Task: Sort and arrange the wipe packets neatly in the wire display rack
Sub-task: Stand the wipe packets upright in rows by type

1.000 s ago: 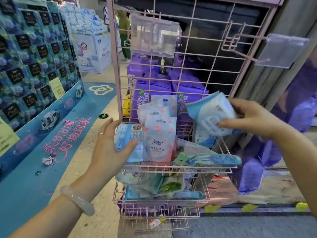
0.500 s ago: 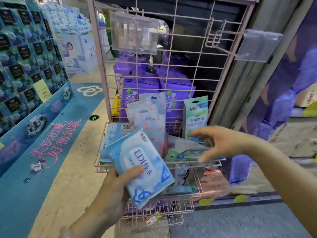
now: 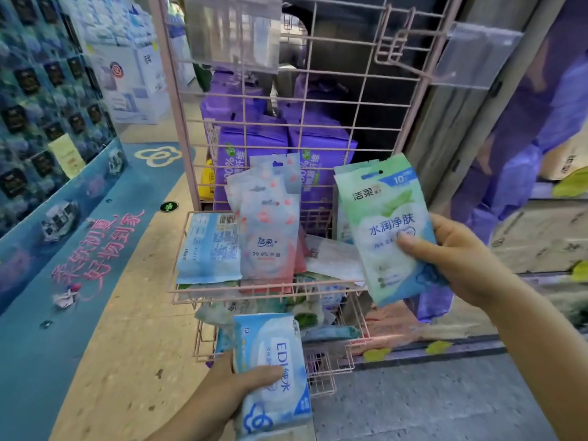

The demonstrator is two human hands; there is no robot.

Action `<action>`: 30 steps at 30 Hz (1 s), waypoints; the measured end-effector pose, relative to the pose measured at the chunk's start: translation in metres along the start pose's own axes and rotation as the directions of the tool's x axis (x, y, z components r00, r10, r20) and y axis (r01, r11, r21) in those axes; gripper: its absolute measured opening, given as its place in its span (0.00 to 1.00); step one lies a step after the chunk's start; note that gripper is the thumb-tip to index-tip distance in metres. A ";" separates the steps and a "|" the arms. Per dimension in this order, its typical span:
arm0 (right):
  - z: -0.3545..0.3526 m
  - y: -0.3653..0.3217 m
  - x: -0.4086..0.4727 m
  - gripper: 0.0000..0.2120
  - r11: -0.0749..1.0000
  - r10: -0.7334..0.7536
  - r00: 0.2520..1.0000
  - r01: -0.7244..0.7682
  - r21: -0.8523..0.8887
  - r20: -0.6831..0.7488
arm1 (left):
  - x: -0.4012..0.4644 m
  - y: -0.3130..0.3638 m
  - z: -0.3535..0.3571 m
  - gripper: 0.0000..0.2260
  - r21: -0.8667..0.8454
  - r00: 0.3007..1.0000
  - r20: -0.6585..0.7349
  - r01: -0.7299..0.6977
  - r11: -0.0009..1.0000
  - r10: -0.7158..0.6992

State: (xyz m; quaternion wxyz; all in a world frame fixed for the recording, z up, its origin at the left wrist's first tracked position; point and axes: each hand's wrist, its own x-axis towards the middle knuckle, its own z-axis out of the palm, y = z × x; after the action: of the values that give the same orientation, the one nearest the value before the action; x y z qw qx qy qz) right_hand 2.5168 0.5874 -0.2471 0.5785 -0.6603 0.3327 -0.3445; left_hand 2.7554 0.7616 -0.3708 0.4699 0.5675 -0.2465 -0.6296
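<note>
Shop flooring lies beneath as, at 6 o'clock, the left hand (image 3: 229,388) grips a blue packet (image 3: 273,370), while at 3 o'clock the right hand (image 3: 458,259) pinches a green packet (image 3: 385,230) before the pink wire rack (image 3: 321,100), whose basket (image 3: 254,291) holds pink packets (image 3: 269,237).

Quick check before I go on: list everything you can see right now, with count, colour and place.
wire display rack: one, pink, centre, with stacked baskets
EDI wipe packet: one, blue and white, held low in front of the lower basket
green wipe packet: one, green and white, held up at the rack's right
pink wipe packets: several, pink and white, upright in the upper basket
blue wipe packet: one, light blue, back side out, upper basket's left
purple packs: several, behind the rack's grid
clear tag holders: two, top of the rack
left hand: its grip is round the EDI wipe packet
right hand: its grip pinches the green wipe packet
</note>
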 end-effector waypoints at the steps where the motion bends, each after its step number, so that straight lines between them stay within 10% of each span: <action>1: 0.003 0.005 -0.008 0.11 0.998 0.035 0.999 -0.036 0.060 0.019 | 0.003 -0.003 0.001 0.26 0.001 1.000 -0.022 0.019 1.000 -0.019; 6: 0.000 0.032 -0.028 0.16 0.950 0.208 0.973 -0.177 0.255 -0.097 | 0.026 -0.017 0.010 0.22 -0.006 0.992 -0.094 0.083 0.997 -0.083; 12: -0.043 0.024 0.001 0.11 0.886 0.050 0.911 0.149 0.440 -0.410 | 0.052 -0.017 0.042 0.13 -0.097 0.988 -0.093 0.116 0.988 -0.125; 18: -0.028 0.029 0.068 0.08 0.903 -0.026 0.960 0.142 0.405 -0.278 | 0.049 -0.010 0.061 0.18 -0.136 0.985 -0.024 0.165 0.977 -0.170; 21: -0.016 0.049 0.095 0.10 0.947 -0.048 0.941 -0.065 -0.315 -0.336 | 0.047 -0.009 0.058 0.13 -0.108 0.985 -0.063 0.154 0.982 -0.161; 23: -0.017 0.063 0.101 0.16 0.625 -0.104 0.931 -0.213 -0.751 -0.351 | 0.045 -0.009 0.051 0.13 -0.095 0.983 -0.106 0.140 0.986 -0.150; 27: -0.015 0.057 0.086 0.17 0.581 -0.298 0.851 -0.196 -0.790 -0.431 | 0.038 -0.009 0.038 0.18 -0.090 0.979 -0.142 0.134 0.987 -0.146; 30: -0.001 0.048 0.075 0.13 0.565 -0.134 0.985 -0.018 -0.825 -0.113 | 0.032 -0.008 0.031 0.25 -0.052 0.982 -0.147 0.112 0.992 -0.119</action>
State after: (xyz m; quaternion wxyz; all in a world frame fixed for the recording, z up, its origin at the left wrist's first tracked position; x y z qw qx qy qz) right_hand 2.5548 0.5193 -0.2895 0.1639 -0.8335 0.4787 -0.2217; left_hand 2.7264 0.7309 -0.3858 0.4618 0.6162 -0.1635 -0.6167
